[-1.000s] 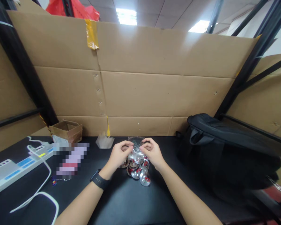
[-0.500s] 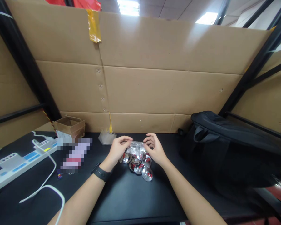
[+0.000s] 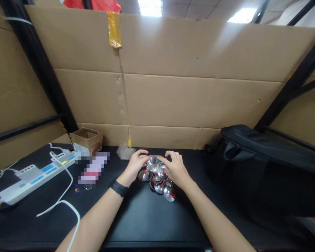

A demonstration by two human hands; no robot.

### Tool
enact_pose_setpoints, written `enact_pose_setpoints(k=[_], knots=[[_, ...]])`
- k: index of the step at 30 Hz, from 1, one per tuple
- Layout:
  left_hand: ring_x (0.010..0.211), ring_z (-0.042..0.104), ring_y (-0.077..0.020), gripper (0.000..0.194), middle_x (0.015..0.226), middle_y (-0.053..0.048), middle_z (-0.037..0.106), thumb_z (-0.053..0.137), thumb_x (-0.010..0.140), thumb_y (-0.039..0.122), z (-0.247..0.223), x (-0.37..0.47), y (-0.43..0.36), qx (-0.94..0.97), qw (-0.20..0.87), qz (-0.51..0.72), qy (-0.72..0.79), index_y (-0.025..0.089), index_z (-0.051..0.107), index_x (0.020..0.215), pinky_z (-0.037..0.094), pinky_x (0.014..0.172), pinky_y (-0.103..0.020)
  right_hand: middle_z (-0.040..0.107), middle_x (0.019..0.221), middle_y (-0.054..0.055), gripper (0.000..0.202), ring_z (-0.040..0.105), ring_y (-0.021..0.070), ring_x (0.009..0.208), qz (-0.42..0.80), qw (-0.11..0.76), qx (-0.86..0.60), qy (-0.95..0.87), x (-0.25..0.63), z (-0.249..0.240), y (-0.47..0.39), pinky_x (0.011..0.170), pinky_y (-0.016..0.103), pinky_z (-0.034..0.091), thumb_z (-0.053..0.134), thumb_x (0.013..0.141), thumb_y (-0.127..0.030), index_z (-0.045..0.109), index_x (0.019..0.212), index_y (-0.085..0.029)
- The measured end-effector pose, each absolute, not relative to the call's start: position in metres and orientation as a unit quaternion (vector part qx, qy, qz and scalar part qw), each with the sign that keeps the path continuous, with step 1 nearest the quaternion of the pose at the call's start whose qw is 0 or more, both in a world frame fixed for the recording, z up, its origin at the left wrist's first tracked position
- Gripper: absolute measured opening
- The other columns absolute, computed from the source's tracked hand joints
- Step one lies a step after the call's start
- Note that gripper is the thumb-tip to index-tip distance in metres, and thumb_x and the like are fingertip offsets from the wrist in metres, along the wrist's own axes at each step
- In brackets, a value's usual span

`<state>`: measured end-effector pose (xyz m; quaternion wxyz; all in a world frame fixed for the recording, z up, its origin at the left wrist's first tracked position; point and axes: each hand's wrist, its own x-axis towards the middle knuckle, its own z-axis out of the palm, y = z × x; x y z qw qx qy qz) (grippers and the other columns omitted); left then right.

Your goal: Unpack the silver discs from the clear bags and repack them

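A crinkled clear plastic bag (image 3: 153,161) lies between my two hands, over the back of a small heap of round silver metal discs (image 3: 160,187) with red parts. My left hand (image 3: 136,163), a black watch on its wrist, pinches the bag's left side between thumb and fingers. At the bag's right edge, my right hand (image 3: 177,168) has its thumb pressed in and its fingers curled over. Some discs are partly hidden beneath the bag and behind the right hand. Several others lie overlapping on the black table (image 3: 147,220), nearer to me.
On the left are a white power strip (image 3: 39,176) with a loose white cable (image 3: 65,187), a blurred-out lilac item (image 3: 94,168) and an open cardboard box (image 3: 88,138). Translucent plastic (image 3: 125,152) lies near the cardboard wall (image 3: 168,105). A black bag (image 3: 257,171) stands right.
The bag looks more bunched up and narrower between my hands, showing more of the discs below it. My right hand's fingers have reached further over it. The whole view has shifted slightly.
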<state>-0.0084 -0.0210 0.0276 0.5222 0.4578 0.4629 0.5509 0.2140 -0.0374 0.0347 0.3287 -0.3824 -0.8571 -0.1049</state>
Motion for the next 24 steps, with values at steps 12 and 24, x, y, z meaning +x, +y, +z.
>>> enact_pose_setpoints(k=[12, 24], knots=[[0.09, 0.068, -0.0214, 0.029, 0.1, -0.008, 0.071, 0.059, 0.087, 0.039, 0.041, -0.037, -0.016, 0.623, 0.171, 0.556, 0.523, 0.02, 0.059, 0.109, 0.05, 0.086, -0.035, 0.038, 0.153, 0.005, 0.015, 0.034, 0.0338, 0.133, -0.175, 0.415, -0.45, -0.771, 0.209, 0.031, -0.033, 0.101, 0.052, 0.034, 0.065, 0.09, -0.025, 0.077, 0.097, -0.03], [0.121, 0.056, -0.0308, 0.071, 0.124, -0.016, 0.059, 0.08, 0.068, 0.034, -0.025, -0.123, 0.034, 0.531, 0.016, 0.517, 0.671, 0.016, 0.046, 0.128, 0.045, 0.102, -0.045, 0.065, 0.094, 0.004, 0.013, 0.06, 0.0164, 0.085, 0.023, 0.363, -0.467, -0.806, 0.105, 0.04, 0.038, 0.081, 0.027, 0.045, 0.06, 0.084, -0.013, 0.071, 0.086, -0.02]])
